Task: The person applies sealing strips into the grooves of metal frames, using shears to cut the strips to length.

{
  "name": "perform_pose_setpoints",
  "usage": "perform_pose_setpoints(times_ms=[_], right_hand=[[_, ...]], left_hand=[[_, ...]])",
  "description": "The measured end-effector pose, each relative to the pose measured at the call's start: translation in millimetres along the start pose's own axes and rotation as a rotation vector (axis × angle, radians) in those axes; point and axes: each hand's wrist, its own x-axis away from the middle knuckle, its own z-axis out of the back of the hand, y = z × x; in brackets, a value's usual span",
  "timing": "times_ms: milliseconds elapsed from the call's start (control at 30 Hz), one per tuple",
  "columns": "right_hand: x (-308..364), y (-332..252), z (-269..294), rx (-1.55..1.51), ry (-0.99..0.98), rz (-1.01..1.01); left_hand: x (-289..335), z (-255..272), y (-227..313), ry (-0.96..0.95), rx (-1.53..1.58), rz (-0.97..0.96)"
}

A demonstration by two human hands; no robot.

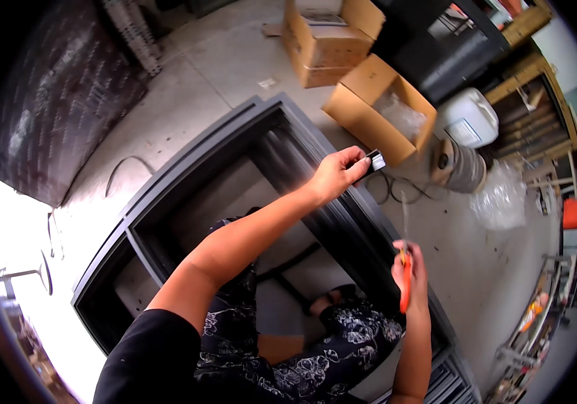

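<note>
My left hand (335, 176) reaches across the far right side of a dark grey frame (369, 214). Its thumb and fingers pinch a small black piece (375, 161) with a shiny, pale face; I cannot make out its kind. Lower and to the right, my right hand (418, 273) is closed around the orange handles of a pair of scissors (406, 279). Their thin blades point away from me and look blurred, apart from the black piece. I sit inside the frame, my legs in dark patterned trousers (342, 353).
Beyond the frame stand two cardboard boxes (342, 57), the nearer one (362, 94) open with clear plastic inside. A white jug (471, 118), a cable spool (460, 165) and a plastic bag (502, 195) lie right. Dark wrapped panels (66, 101) lean at left.
</note>
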Motion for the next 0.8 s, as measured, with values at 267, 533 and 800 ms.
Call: perform_pose_setpoints(times_ms=[267,533,800], right_hand=[[-38,-5,-1,0.38,0.108,0.136],[-50,4,-7,0.295,0.044,0.093],[-54,-8,-17,0.342,0.085,0.042]], left_hand=[[2,-40,-16,-0.133,-0.046,-0.075],[0,-34,-20,-0.144,-0.039,-0.07],[-3,-27,-26,-0.153,-0.044,-0.051]])
